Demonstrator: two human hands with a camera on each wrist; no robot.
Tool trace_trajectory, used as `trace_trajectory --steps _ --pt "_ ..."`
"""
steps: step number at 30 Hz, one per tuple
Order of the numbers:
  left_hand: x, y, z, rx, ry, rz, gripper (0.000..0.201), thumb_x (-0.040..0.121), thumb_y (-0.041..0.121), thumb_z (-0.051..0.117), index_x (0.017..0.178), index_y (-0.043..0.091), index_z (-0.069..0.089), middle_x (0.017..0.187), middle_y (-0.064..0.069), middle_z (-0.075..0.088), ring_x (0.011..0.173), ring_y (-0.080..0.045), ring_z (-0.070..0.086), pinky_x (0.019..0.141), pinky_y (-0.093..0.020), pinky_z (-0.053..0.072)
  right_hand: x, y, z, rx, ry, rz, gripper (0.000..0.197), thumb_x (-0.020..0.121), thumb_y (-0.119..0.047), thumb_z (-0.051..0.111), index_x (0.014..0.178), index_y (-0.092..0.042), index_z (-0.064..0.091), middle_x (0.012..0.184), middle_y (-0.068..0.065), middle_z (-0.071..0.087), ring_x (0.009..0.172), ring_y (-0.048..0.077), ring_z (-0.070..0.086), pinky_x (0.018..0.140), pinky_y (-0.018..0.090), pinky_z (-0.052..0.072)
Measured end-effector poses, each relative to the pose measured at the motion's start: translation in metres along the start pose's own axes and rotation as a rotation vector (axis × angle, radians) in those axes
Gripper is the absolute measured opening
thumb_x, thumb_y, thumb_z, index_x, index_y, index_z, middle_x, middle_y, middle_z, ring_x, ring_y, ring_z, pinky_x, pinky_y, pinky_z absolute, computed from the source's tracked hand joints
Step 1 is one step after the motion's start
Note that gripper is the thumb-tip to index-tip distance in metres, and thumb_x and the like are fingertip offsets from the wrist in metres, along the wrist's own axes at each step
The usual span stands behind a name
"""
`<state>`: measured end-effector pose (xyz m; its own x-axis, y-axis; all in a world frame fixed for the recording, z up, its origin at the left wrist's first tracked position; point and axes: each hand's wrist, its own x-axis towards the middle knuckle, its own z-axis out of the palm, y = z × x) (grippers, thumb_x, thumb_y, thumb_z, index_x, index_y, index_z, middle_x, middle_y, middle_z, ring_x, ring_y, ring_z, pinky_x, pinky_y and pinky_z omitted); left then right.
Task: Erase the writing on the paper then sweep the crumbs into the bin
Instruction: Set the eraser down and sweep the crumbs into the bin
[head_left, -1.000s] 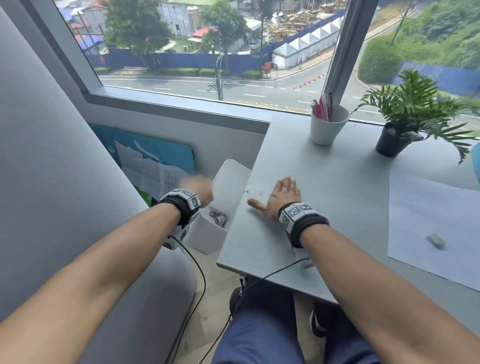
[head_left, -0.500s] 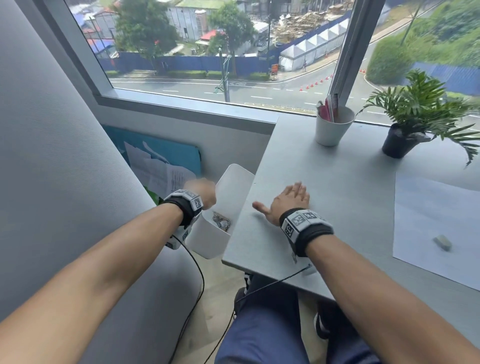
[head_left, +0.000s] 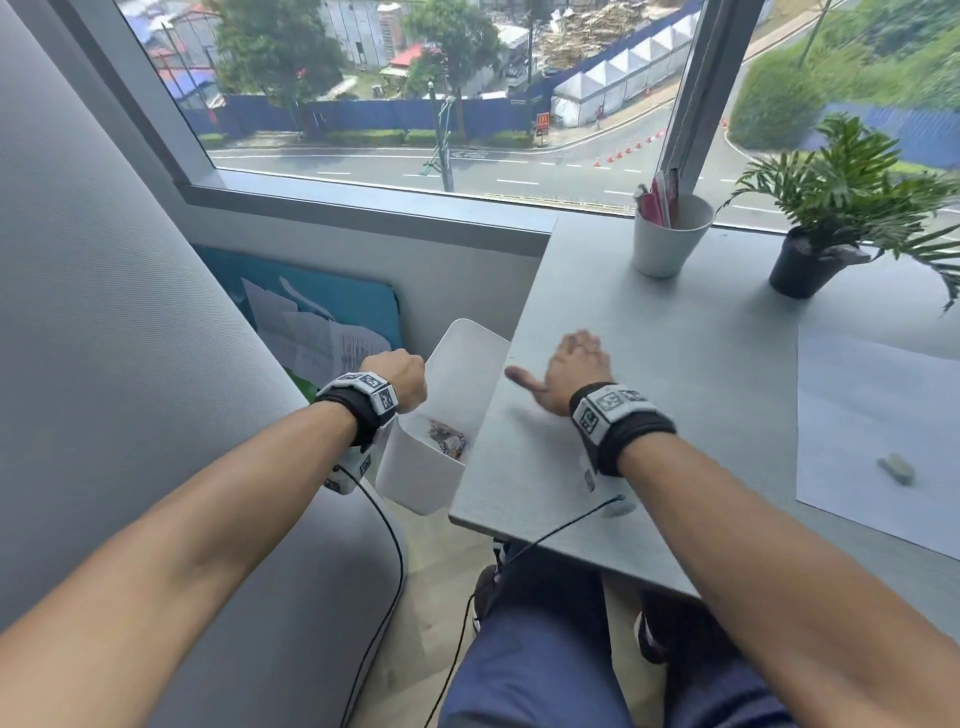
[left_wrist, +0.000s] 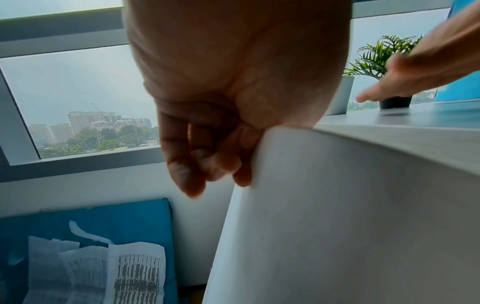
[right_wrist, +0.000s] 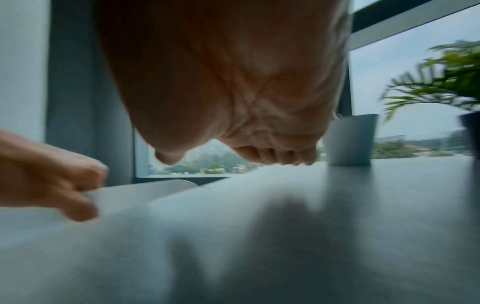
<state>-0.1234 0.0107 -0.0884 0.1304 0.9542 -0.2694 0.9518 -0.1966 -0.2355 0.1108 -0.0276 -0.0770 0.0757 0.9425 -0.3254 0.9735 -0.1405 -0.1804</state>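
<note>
A white bin (head_left: 415, 467) hangs tilted against the left edge of the grey table (head_left: 675, 374), with some dark scraps at its bottom. My left hand (head_left: 397, 379) grips the bin's left rim, fingers curled over the edge (left_wrist: 221, 156). On the table beside the bin lies my right hand (head_left: 571, 364), flat with straight fingers and the thumb pointing at the bin; its fingertips (right_wrist: 275, 158) touch the tabletop. The white paper (head_left: 872, 426) lies at the right with a small grey eraser (head_left: 896, 468) on it. No crumbs show clearly on the table.
A white cup (head_left: 667, 236) with pens and a potted plant (head_left: 821, 218) stand at the table's back by the window. A blue board with torn papers (head_left: 322, 322) leans against the wall below. A grey padded panel fills the left. Cables hang from both wrists.
The dark crumbs seen near the table's edge a second ago are gone from view. My right hand has shifted slightly and is blurred with motion. My left hand keeps its hold on the bin.
</note>
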Motion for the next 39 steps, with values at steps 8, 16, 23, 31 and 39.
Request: trace_trajectory --steps 8,16,23,31,39 --pt "0.017 -0.012 -0.002 0.002 0.01 -0.011 0.032 0.093 0.023 0.047 0.112 0.008 0.067 0.118 -0.015 0.067 0.105 -0.035 0.065 0.087 -0.038 0.052 -0.009 -0.079 0.039 -0.079 -0.181 -0.35 0.118 0.076 -0.087 0.031 0.154 -0.003 0.003 0.163 0.015 -0.004 0.15 0.033 -0.004 0.121 0.05 0.001" --pt "0.035 -0.02 -0.005 0.004 0.017 -0.02 0.032 0.094 0.023 0.046 0.111 0.007 0.067 0.117 -0.015 0.068 0.104 -0.036 0.065 0.087 -0.039 0.052 0.035 -0.035 -0.013 -0.062 0.015 -0.125 0.109 0.087 -0.076 0.032 0.152 0.005 0.001 0.161 0.021 -0.005 0.15 0.035 -0.001 0.122 0.047 0.006" --pt "0.047 -0.026 -0.012 -0.001 0.03 -0.002 0.03 0.093 0.021 0.046 0.107 0.007 0.068 0.115 -0.015 0.068 0.102 -0.035 0.066 0.084 -0.036 0.051 0.062 0.04 -0.015 0.01 -0.098 0.268 0.124 0.077 -0.087 0.029 0.15 0.004 -0.012 0.159 0.024 -0.017 0.148 0.039 -0.013 0.121 0.046 -0.005" --pt "0.056 -0.02 -0.02 -0.025 0.053 -0.018 0.03 0.092 0.022 0.047 0.108 0.008 0.068 0.113 -0.016 0.068 0.101 -0.036 0.066 0.084 -0.037 0.051 0.028 -0.104 0.015 -0.05 -0.234 -0.487 0.108 0.081 -0.081 0.037 0.153 -0.004 0.016 0.162 0.016 0.008 0.15 0.028 0.008 0.121 0.045 0.012" --pt "0.065 -0.016 -0.015 -0.034 0.046 -0.032 0.029 0.09 0.02 0.047 0.107 0.008 0.068 0.113 -0.014 0.068 0.1 -0.035 0.066 0.078 -0.034 0.048 0.09 0.029 -0.026 0.009 -0.003 0.033 0.112 0.084 -0.079 0.029 0.152 0.005 -0.002 0.161 0.021 -0.006 0.15 0.035 -0.004 0.123 0.045 0.003"
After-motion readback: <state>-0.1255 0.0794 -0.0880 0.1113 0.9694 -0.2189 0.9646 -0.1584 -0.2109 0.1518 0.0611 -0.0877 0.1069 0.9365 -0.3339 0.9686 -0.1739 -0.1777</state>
